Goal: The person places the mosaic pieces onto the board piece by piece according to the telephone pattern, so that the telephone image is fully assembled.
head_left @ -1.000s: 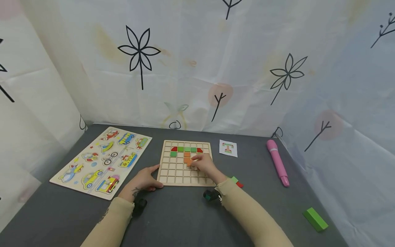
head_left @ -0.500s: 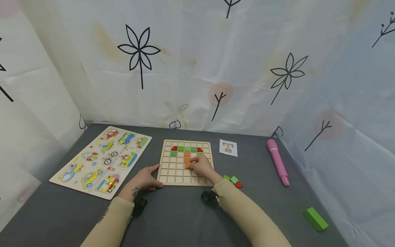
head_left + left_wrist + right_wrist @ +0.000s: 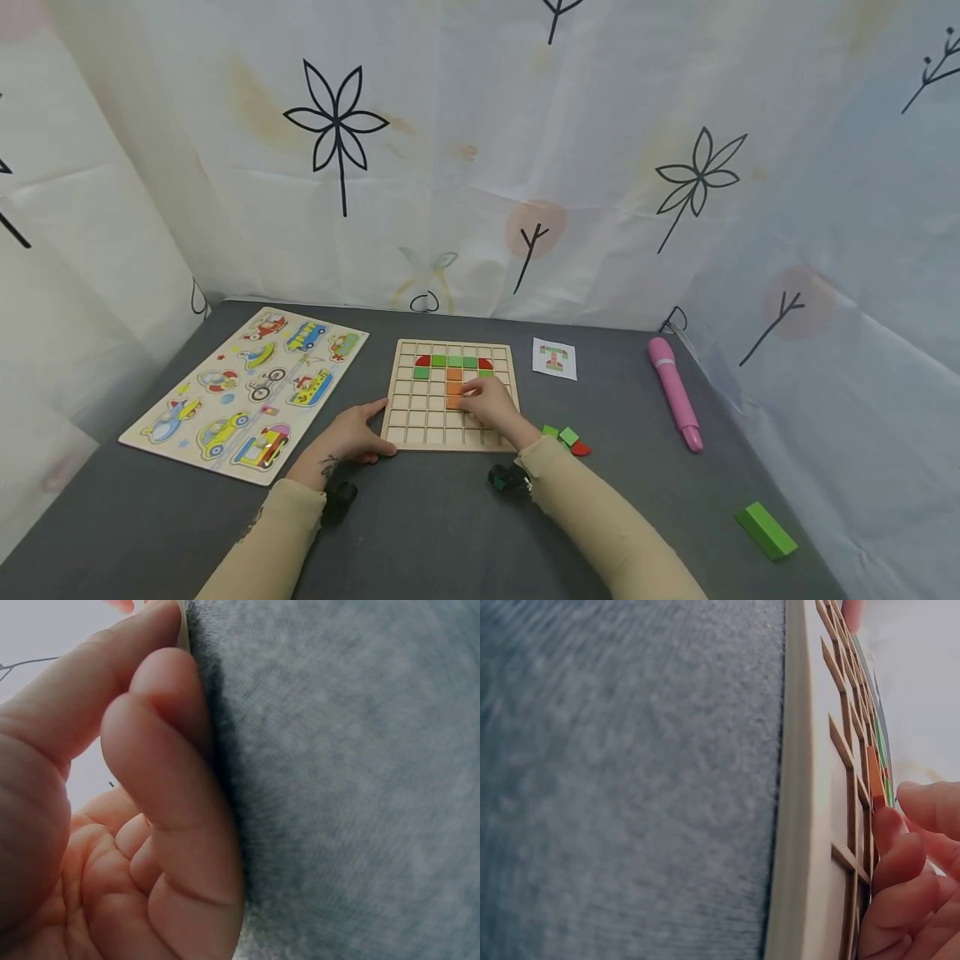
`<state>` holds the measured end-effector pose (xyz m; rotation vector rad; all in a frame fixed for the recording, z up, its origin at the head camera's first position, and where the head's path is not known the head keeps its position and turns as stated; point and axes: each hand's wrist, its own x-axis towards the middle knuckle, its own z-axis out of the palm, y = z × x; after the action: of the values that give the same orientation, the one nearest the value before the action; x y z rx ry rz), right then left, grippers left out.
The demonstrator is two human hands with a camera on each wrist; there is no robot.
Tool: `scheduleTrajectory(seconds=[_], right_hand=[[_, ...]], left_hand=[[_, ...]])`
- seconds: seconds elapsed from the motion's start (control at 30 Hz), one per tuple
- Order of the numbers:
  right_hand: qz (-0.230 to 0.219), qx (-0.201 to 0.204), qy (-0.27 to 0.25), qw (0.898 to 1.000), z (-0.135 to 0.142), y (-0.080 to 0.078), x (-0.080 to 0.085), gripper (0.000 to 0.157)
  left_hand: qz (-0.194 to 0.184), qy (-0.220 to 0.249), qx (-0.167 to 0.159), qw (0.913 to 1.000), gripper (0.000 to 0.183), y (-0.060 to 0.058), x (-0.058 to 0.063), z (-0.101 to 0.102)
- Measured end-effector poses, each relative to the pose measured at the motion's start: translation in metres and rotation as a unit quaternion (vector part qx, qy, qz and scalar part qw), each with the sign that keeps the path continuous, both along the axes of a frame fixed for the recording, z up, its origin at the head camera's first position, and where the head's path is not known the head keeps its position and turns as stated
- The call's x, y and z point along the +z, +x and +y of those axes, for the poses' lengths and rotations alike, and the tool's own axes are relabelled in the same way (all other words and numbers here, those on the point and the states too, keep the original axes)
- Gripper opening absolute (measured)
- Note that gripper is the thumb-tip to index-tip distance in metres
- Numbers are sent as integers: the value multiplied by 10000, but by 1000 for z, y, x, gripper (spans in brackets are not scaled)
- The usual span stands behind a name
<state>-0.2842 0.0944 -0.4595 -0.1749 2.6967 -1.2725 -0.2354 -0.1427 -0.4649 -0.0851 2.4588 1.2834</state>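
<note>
A wooden grid board [image 3: 411, 425] lies in the middle of the grey table. My left hand [image 3: 352, 435] rests at its front left corner, index finger along the left edge and thumb at the front; its other fingers are bent in the left wrist view. Over the board, my right hand [image 3: 491, 402] holds an orange square tile [image 3: 453, 402] at its right side with the fingertips. This tile sits just below another orange tile [image 3: 454, 388]. Farther up are an orange tile [image 3: 454, 375], a row of green tiles [image 3: 440, 362], and red quarter-round pieces [image 3: 423, 361] at the row's ends.
Loose green tiles [image 3: 568, 436] and a red piece [image 3: 581, 449] lie right of the board. A pattern card [image 3: 554, 359] is behind them. A vehicle puzzle board [image 3: 247, 392] lies left; a pink microphone-shaped object [image 3: 675, 396] and a green block [image 3: 767, 532] lie right.
My right hand has moved slightly left, and the tilted orange tile has straightened into line with the one above. More loose pieces show beside the right wrist. The left hand stays put.
</note>
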Motion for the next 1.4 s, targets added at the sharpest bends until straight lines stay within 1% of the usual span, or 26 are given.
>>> scheduleTrajectory(seconds=[0.2,0.4,0.57,0.67,0.8,0.9,1.0,1.13,1.27,1.37,1.4], right_hand=[[107,34,-200,9997,1,2,1,23],[-28,42,-318,9995,2,3,1,22],[-212,-17,-703,9973,9,4,8,25],[-255,-91,-1005,9946,19,6,14,27],[-126,-261,-1281,9913,38,11,25,32],[-120,-523,-1346,9894,56,16,34,34],[-185,-813,-1370,9871,77,23,39,35],[-266,-1139,-1235,9854,108,34,37,36],[-146,-1268,-640,9898,139,45,27,35],[-82,-1272,-158,9917,157,54,20,31],[-108,-1277,-70,9917,161,57,18,30]], left_hand=[[0,21,-13,10000,93,0,-2,-1],[-35,61,-5,10000,94,0,-3,0],[-42,57,-11,10000,95,0,-1,0],[-33,58,-32,10000,95,0,0,1],[-32,55,-59,10000,94,0,1,1],[-40,12,-71,10000,94,0,0,1],[-52,-41,-59,10000,94,-2,0,1],[-21,-52,-71,10000,94,-3,0,0],[3,-37,-93,10000,93,-2,3,0],[-16,-56,-90,9999,92,-1,4,1],[-28,-70,-94,9999,92,-1,3,1]])
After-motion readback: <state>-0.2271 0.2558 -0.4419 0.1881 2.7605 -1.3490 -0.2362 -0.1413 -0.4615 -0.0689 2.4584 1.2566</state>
